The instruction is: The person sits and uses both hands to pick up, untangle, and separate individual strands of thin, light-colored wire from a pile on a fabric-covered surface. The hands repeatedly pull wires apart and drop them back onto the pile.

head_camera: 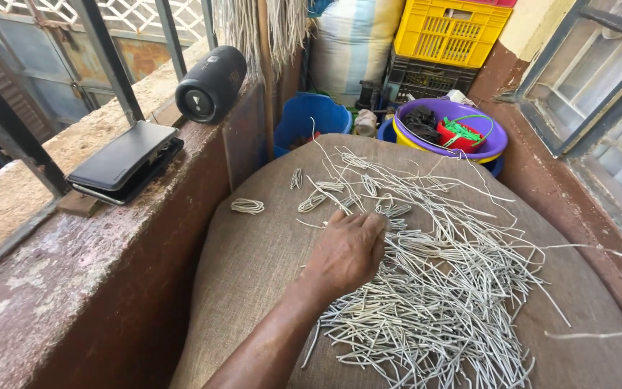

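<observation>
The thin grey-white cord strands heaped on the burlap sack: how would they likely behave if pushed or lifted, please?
The thin grey-white cord strands curve and loop, so they are probably floppy. They look slender, so likely light. They cross in a tangle beside the left hand, so pushing may drag neighbours across the coarse burlap sack.

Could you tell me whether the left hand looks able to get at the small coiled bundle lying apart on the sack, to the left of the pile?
Probably yes. The left hand rests on the edge of the pale cord pile, and only bare burlap sack lies between it and the coiled bundle; nothing stands in the way.
</observation>
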